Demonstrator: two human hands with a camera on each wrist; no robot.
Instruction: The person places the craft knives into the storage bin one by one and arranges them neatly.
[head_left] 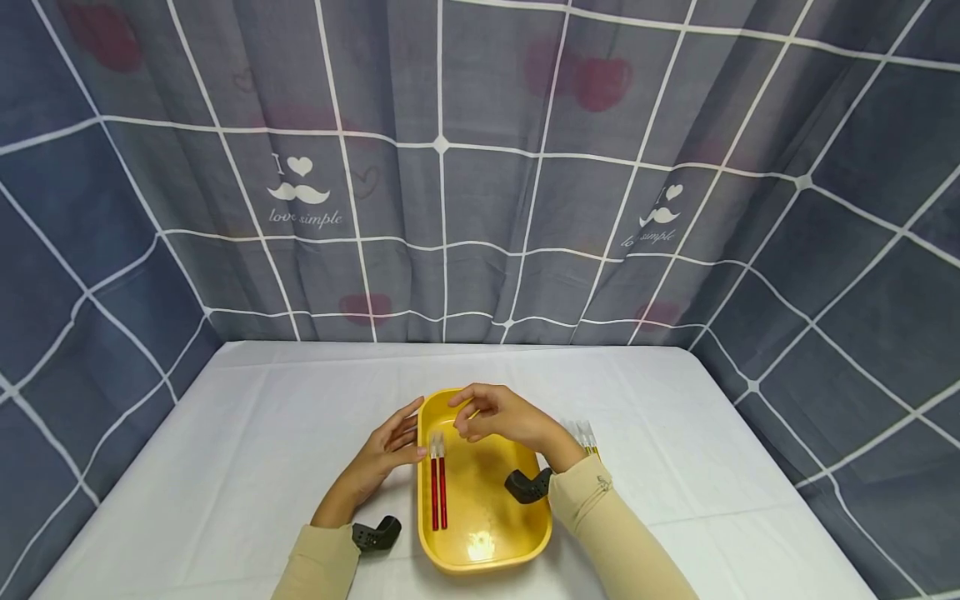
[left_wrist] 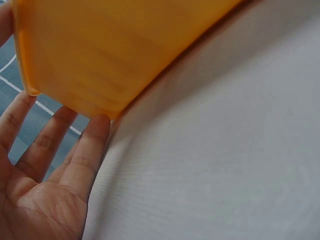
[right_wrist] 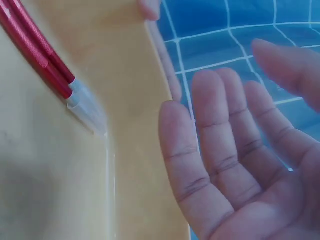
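Note:
A yellow tray [head_left: 491, 508] lies lengthwise before me. My left hand [head_left: 386, 450] holds its left side near the far end, the thumb at the rim and the fingers against the outer wall, as the left wrist view shows. Inside, along the left wall, lie two red craft knives [head_left: 438, 492] side by side, their clear-capped tips pointing away from me. Over the tray's far part hovers my right hand [head_left: 502, 417], fingers loosely bent and nothing in them. The right wrist view shows its fingertips [right_wrist: 179, 117] overlapping the tray's edge.
Right of the tray, partly hidden by my right forearm, are several slender tools [head_left: 587, 435] with clear tips and yellow lower parts. A white cloth [head_left: 712, 467] covers the table. Grey checked curtains [head_left: 480, 200] stand behind and along both sides.

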